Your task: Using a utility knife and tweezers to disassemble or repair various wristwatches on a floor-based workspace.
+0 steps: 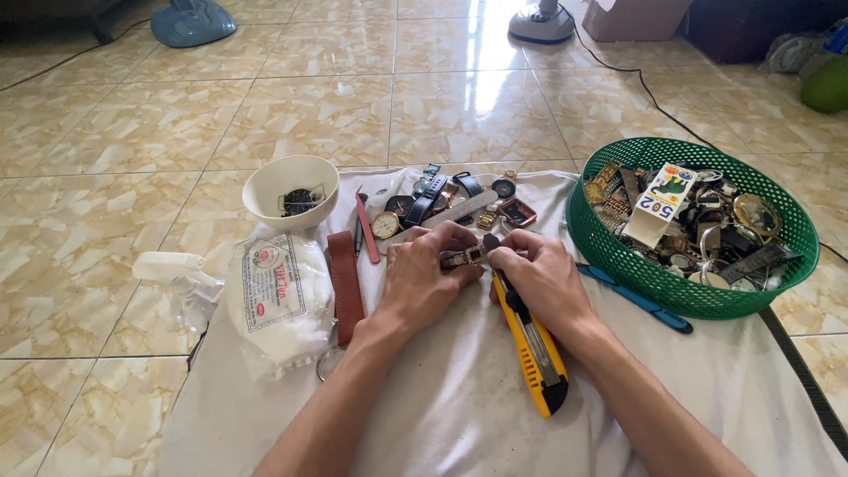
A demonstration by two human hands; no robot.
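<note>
Down at the centre of the frame, we press our left hand (424,278) flat on the white cloth (459,397), its fingers curled and pinching a small gold watch piece (462,258) against the fabric. Our right hand (543,278) sits just beside it, fingers closed around a yellow utility knife (534,349) whose tip meets the watch piece and whose body runs toward the lower middle of the frame. Just above the hands lies a scatter of watches and straps (442,203). To the left we see a brown leather strap (345,287), a plastic bag of white cotton (278,300) and a white bowl (265,190). On the right stands a green basket (636,274) heaped with watch parts, with a blue tool (636,300) lying beside its near rim
</note>
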